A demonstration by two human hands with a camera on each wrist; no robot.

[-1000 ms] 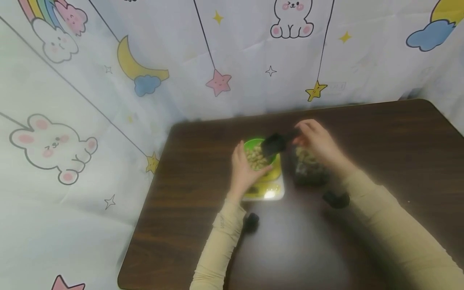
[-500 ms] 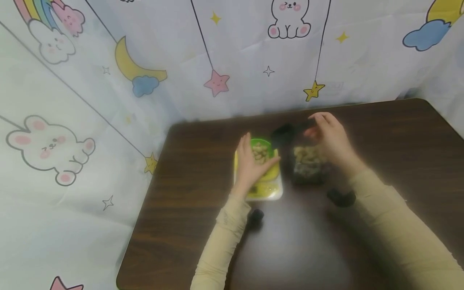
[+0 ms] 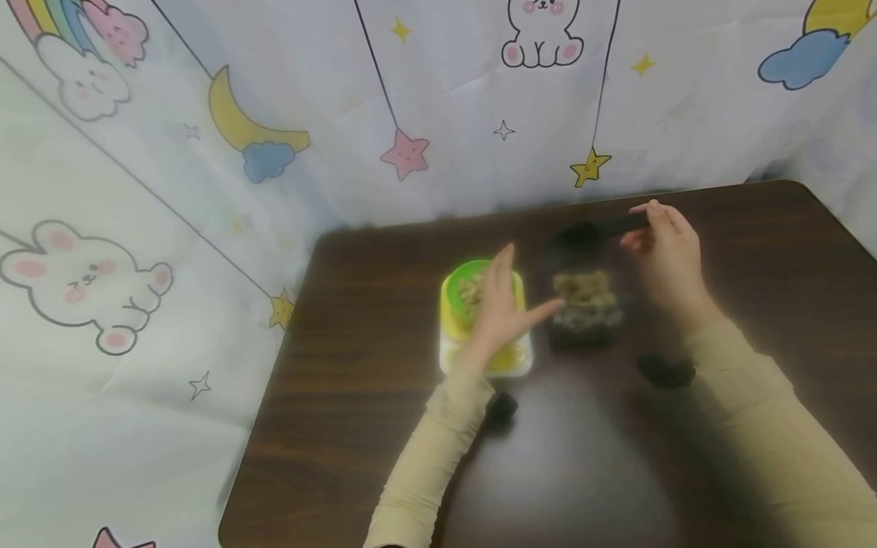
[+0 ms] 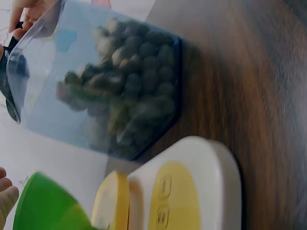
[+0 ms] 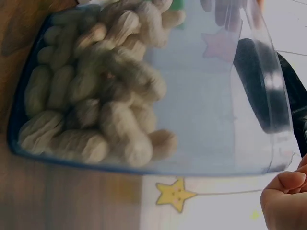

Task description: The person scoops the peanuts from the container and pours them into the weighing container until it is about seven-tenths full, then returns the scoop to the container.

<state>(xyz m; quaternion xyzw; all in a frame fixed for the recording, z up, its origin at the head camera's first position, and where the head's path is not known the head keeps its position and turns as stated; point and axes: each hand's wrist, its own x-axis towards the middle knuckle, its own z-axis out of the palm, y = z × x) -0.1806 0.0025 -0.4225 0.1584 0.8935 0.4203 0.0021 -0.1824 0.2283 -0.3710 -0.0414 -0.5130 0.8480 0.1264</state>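
Note:
My right hand [image 3: 668, 255] grips the handle of a black scoop [image 3: 578, 240], its head held above the back of a clear container [image 3: 582, 327] of unshelled peanuts [image 5: 120, 124]. In the right wrist view the scoop [image 5: 254, 86] shows through the container's wall, near the opening. My left hand [image 3: 500, 312] has its fingers extended and thumb spread, between the green bowl [image 3: 454, 289] and the container, hiding part of the bowl. Whether it touches the bowl is unclear. Pale nuts [image 3: 470, 293] lie in the bowl, which stands on a yellow and white kitchen scale [image 4: 211, 177].
A dark brown table [image 3: 356, 365] carries everything. Behind it hangs a white curtain [image 3: 452, 91] with cartoon prints. Dark wrist devices [image 3: 500, 411] sit under both forearms. The scale and container stand close together.
My right hand has drawn the scoop from over the bowl to the right, above the container's far side. My left hand has slid right, from the bowl's left side across its front.

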